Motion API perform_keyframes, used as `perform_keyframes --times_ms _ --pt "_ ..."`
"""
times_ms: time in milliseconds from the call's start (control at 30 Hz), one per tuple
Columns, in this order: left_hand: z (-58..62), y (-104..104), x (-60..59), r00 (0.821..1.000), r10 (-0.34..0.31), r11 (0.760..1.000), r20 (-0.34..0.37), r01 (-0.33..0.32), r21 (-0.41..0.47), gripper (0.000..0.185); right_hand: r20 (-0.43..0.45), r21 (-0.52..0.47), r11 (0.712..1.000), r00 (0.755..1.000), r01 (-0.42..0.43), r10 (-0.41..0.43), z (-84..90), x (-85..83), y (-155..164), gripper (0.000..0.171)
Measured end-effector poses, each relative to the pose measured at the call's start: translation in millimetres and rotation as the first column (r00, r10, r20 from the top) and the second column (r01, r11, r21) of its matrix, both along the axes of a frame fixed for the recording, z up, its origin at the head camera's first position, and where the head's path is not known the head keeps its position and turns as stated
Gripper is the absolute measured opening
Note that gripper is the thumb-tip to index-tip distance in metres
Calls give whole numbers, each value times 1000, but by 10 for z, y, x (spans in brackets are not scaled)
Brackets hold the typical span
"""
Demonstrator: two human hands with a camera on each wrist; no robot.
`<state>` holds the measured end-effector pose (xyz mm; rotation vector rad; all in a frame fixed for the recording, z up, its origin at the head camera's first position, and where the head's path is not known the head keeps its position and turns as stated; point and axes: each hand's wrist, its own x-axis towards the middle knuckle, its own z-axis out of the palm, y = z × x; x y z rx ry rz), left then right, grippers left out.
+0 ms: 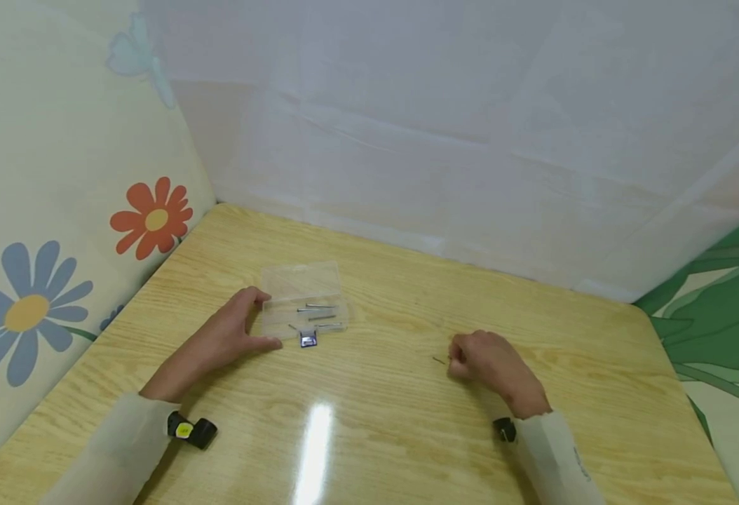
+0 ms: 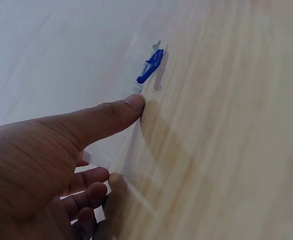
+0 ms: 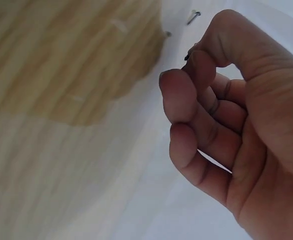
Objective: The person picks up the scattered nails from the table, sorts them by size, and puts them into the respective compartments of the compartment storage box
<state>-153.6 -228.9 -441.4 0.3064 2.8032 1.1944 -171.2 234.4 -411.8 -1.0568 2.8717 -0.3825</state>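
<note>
On the wooden surface (image 1: 376, 421), the clear box (image 1: 303, 301) lies left of centre, its long axis running left-right. The left hand (image 1: 231, 337) cups its left end, fingers relaxed. Well apart, the right hand (image 1: 486, 361) pinches a thin nail (image 1: 439, 360), its tip pointing toward the box.

Worktop (image 1: 376, 428) in front of me: light yellow wood grain, glossy, rounded corners at the far left and far right. A bright streak of light (image 1: 314, 449) reflects off it near my side. Far wall (image 1: 470, 126) pale white-grey sheeting with faint creases and seams. To my left, a cream panel (image 1: 41, 175) printed with flowers: an orange one (image 1: 153, 217), a blue one with a yellow centre (image 1: 25, 312). To my right, a panel with green leaves (image 1: 729, 308). Lighting soft and even.
</note>
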Motion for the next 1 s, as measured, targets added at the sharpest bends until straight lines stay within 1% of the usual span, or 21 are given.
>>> perform_keyframes --times_ms 200,367,467,700,1000 --pt "12 2 -16 1000 -8 1000 -7 8 -2 80 8 -11 1000 1000 -4 4 70 -7 -119 14" --pt "35 14 -19 1000 -8 1000 -3 8 -1 80 25 -22 999 999 -39 39 118 -45 -266 14" --pt "28 15 -22 1000 -6 1000 -1 6 0 81 36 -32 998 998 -59 60 142 -61 -385 14" --pt "-22 3 -19 1000 4 1000 17 -4 2 80 69 -56 993 991 -107 111 143 -72 -650 12" --pt "-15 1 -7 1000 4 1000 2 -4 -5 80 78 -49 984 982 -169 173 165 -126 -1043 14"
